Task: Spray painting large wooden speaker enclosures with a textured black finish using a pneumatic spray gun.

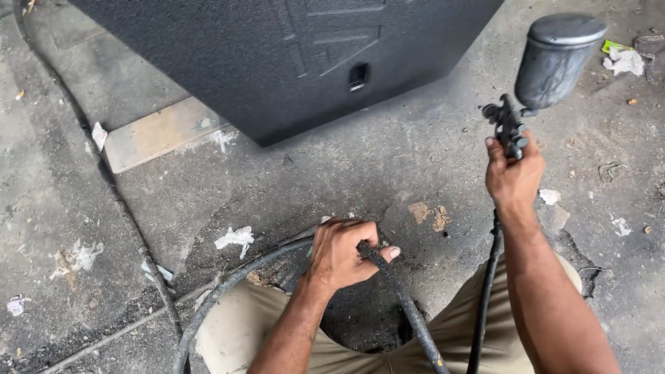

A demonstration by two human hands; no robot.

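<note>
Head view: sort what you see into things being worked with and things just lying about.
In use:
- spray gun held in right hand
- black hose gripped by left hand
- large black textured box in front

Lying about:
- wooden board
- crumpled paper scraps
- thin cable on the concrete floor

Spray gun [516,121]: dark metal body, cup [557,59] dull grey metal, matt, paint-filmed, lid smooth. Hose [409,305]: black rubber, rough, crusted with dried paint. Big black box [277,55]: coarse textured coating, matt, fine-grained all over. Floor [429,159]: bare concrete, rough, stained, dusty, dark overspray patches. Board [159,131] under box: raw wood, pale, scuffed. Scraps [235,237]: crumpled white paper. Trousers [239,325]: khaki cloth, matt, smooth weave.
</note>
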